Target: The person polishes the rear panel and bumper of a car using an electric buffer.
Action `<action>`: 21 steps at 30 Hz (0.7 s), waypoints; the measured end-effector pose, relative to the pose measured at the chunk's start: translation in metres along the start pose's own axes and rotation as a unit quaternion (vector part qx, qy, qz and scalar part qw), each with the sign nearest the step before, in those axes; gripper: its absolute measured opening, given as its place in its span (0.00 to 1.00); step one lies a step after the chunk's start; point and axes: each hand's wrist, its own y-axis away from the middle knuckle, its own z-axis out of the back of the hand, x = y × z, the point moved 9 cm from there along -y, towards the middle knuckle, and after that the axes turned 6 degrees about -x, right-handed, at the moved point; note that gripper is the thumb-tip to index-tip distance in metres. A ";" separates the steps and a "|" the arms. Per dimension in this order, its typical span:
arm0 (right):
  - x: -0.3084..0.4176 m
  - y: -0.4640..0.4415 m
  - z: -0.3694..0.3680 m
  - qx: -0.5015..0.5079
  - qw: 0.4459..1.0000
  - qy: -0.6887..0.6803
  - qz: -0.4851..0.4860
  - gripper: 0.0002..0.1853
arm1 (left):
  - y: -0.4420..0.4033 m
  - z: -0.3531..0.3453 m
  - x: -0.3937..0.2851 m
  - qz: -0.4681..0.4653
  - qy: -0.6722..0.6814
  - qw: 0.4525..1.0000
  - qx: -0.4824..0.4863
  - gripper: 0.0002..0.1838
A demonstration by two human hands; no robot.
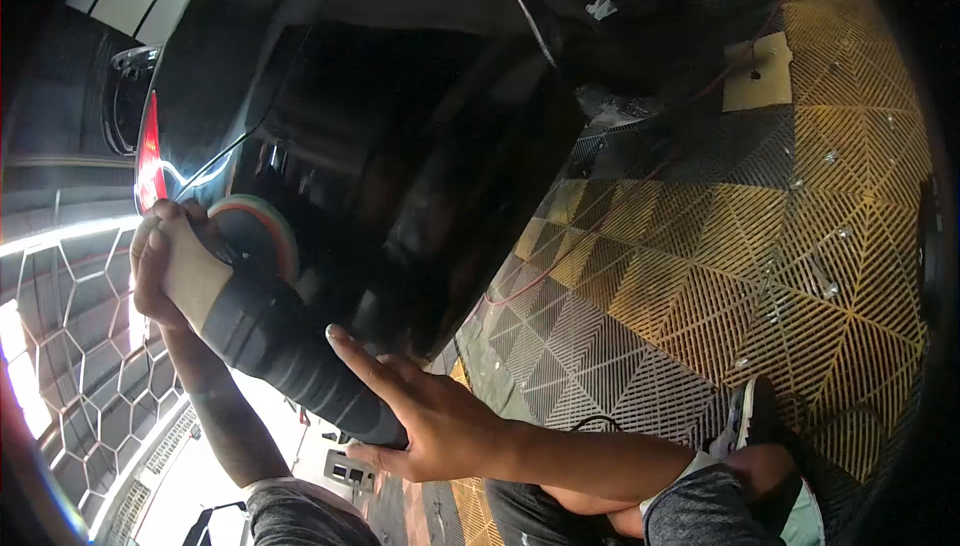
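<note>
A car polisher (pixel 290 336) with a dark ribbed body and a beige head cover lies across the left of the view. Its round pad (pixel 262 231), edged in orange and green, is at the glossy black car panel (pixel 400 146); whether it presses on the paint I cannot tell. My left hand (pixel 160 261) is closed around the polisher's head, close to the red tail light (pixel 151 161). Around the rear end of the body my right hand (pixel 430 416) is closed, its index finger stretched along the side and its thumb underneath.
Yellow and grey slatted floor tiles (pixel 700 296) spread to the right, with a thin red cord (pixel 530 286) crossing them. A beige square piece (pixel 758 74) lies near the dark wheel area (pixel 640 26). My shoe (pixel 750 416) rests at lower right. Hexagonal lights (pixel 90 326) show at left.
</note>
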 end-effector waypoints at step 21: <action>-0.023 -0.017 0.132 -0.220 0.975 -0.009 -0.014 0.60 | -0.060 -0.317 -0.050 -0.029 0.201 0.863 0.462 0.22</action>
